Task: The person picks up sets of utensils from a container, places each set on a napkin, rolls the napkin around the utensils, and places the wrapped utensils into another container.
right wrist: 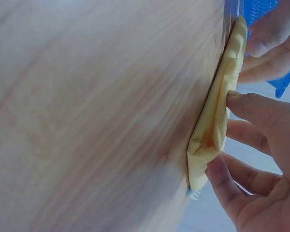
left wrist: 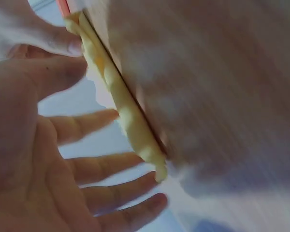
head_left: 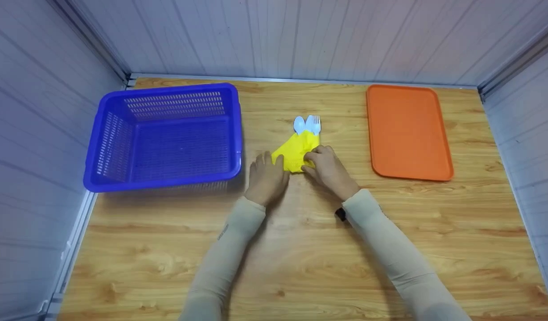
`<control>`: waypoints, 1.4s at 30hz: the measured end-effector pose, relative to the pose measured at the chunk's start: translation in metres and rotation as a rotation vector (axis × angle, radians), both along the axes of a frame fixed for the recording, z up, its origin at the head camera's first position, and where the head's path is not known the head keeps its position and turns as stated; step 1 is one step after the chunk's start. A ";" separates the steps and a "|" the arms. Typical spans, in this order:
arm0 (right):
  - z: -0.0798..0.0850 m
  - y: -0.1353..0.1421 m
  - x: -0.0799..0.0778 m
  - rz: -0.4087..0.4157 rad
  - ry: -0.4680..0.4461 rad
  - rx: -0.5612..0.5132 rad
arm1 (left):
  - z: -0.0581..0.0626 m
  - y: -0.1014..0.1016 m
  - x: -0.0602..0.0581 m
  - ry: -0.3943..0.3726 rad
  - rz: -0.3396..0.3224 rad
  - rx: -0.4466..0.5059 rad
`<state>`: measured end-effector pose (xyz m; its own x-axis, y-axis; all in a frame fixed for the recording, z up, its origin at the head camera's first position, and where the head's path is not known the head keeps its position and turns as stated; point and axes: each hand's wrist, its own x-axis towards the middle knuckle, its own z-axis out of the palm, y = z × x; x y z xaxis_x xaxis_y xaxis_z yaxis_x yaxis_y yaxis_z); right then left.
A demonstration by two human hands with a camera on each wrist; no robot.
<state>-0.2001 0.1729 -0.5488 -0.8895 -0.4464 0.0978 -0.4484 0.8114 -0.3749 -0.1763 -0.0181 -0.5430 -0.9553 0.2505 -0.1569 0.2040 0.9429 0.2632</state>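
Observation:
On the wooden table lies a yellow napkin (head_left: 294, 151), folded over the handles of pale plastic cutlery. A spoon (head_left: 299, 124), a knife (head_left: 309, 123) and a fork (head_left: 317, 124) poke out past its far edge. My left hand (head_left: 267, 176) lies at the napkin's left corner, fingers spread and fairly straight, their tips touching the fold in the left wrist view. At the right side, my right hand (head_left: 328, 168) has bent fingers and thumb on the cloth, pinching a fold of it. The right wrist view shows the napkin (right wrist: 215, 116) edge-on, bulging between thumb and fingers.
A blue perforated basket (head_left: 162, 182) stands at the left, close to my left hand. An orange tray (head_left: 407, 133) lies flat at the right. Pale panel walls (head_left: 274, 40) enclose the table's back and both sides.

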 end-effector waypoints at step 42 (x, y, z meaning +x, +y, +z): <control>0.007 -0.005 -0.007 0.009 -0.090 0.124 | 0.002 -0.013 -0.017 -0.268 0.369 0.778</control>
<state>-0.2073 0.1683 -0.5422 -0.8881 -0.4579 -0.0384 -0.4248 0.8501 -0.3113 -0.1928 -0.0312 -0.5411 -0.9518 0.0636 -0.3001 -0.2363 0.4717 0.8495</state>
